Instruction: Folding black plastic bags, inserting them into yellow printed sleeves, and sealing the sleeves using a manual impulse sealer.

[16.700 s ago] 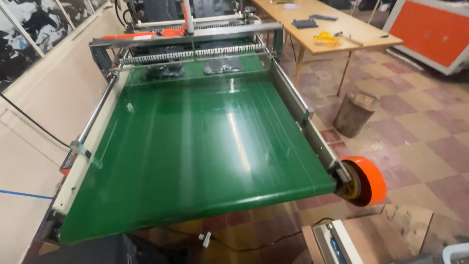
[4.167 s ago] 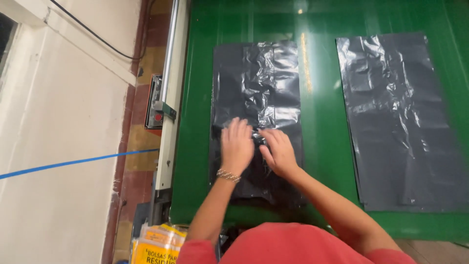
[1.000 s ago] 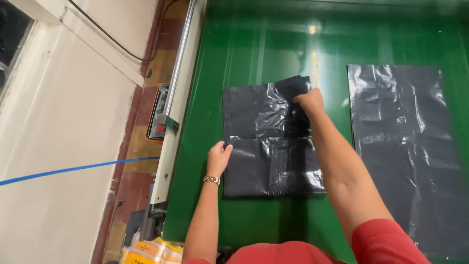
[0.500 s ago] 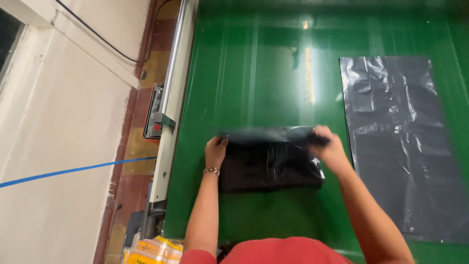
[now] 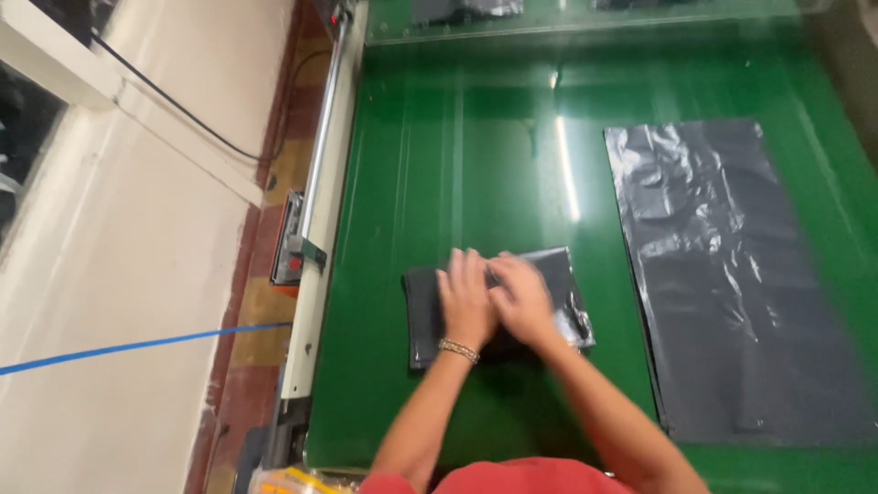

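A black plastic bag folded into a small rectangle (image 5: pixel 422 311) lies on the green conveyor belt (image 5: pixel 476 155) near its front edge. My left hand (image 5: pixel 465 299), with a bracelet at the wrist, lies flat on the folded bag. My right hand (image 5: pixel 524 297) presses on it right beside the left, fingers spread. A second black plastic bag (image 5: pixel 732 274) lies flat and unfolded to the right, apart from both hands.
A metal side rail (image 5: pixel 320 210) with a small control box (image 5: pixel 291 252) runs along the belt's left edge. Left of it are a tiled floor strip, a pale wall, a black cable and a blue line (image 5: pixel 137 346). More dark bags show at the belt's far end.
The left bag has been folded down from a long sheet to a small rectangle. Both hands have come together on top of it and press it flat.
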